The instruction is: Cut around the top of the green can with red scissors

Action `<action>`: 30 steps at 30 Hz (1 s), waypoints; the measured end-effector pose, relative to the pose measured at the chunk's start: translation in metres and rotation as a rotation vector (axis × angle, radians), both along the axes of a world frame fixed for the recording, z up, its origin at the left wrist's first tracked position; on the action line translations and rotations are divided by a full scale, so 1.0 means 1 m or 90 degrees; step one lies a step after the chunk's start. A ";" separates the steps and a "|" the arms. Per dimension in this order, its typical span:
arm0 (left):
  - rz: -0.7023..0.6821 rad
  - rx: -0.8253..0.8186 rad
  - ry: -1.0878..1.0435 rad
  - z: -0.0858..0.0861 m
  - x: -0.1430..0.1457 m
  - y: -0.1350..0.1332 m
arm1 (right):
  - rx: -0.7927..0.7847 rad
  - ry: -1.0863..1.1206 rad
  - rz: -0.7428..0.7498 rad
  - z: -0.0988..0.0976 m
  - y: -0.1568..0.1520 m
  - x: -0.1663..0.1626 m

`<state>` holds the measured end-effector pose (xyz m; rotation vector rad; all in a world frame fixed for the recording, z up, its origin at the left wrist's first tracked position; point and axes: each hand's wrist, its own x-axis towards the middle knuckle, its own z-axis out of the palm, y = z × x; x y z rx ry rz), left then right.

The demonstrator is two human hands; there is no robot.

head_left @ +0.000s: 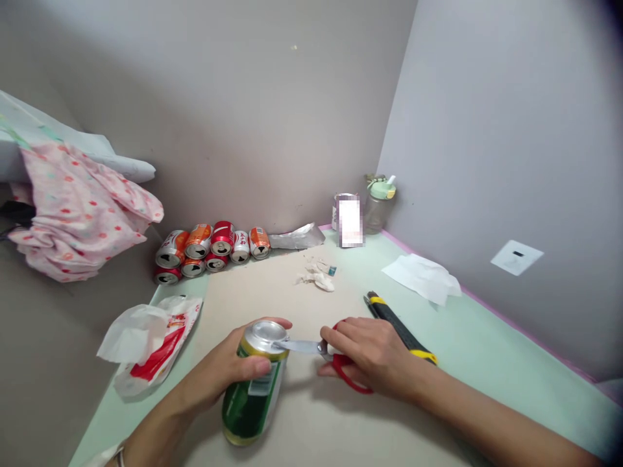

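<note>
A green drink can [253, 402] with a silver end tilts over the table, and my left hand [243, 363] is wrapped round its upper part. The bare metal end faces up. My right hand [365, 353] grips red-handled scissors [304, 347] by the loops. Their blades point left, with the tips at the can's rim on the right side. I cannot tell whether the tips have pierced the metal. A black and yellow utility knife [402, 327] lies just beyond my right hand.
Several empty drink cans [221, 239] are stacked against the wall beside a cut metal sheet [296, 237]. Crumpled tissue scraps [318, 279] lie mid-table. A plastic packet [163, 347] is at left, white paper [421, 275] at right, a bottle [378, 211] in the corner, pink dotted cloth [87, 207] upper left.
</note>
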<state>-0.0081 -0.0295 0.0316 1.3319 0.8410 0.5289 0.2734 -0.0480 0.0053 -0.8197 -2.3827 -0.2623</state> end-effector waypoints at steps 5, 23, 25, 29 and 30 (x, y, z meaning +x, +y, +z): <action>-0.065 -0.029 0.000 0.008 -0.005 0.005 | -0.203 -0.009 0.074 -0.003 -0.008 -0.005; 0.082 0.223 0.231 0.018 -0.001 0.001 | -0.383 -0.027 0.014 0.008 -0.003 0.003; 0.081 0.221 0.242 0.019 -0.001 0.001 | -0.385 -0.030 0.010 0.009 -0.004 0.002; 0.075 0.219 0.269 0.020 -0.001 0.000 | -0.410 -0.035 0.012 0.011 -0.004 0.001; 0.072 0.219 0.269 0.020 -0.002 0.000 | -0.423 -0.035 0.021 0.012 -0.004 0.001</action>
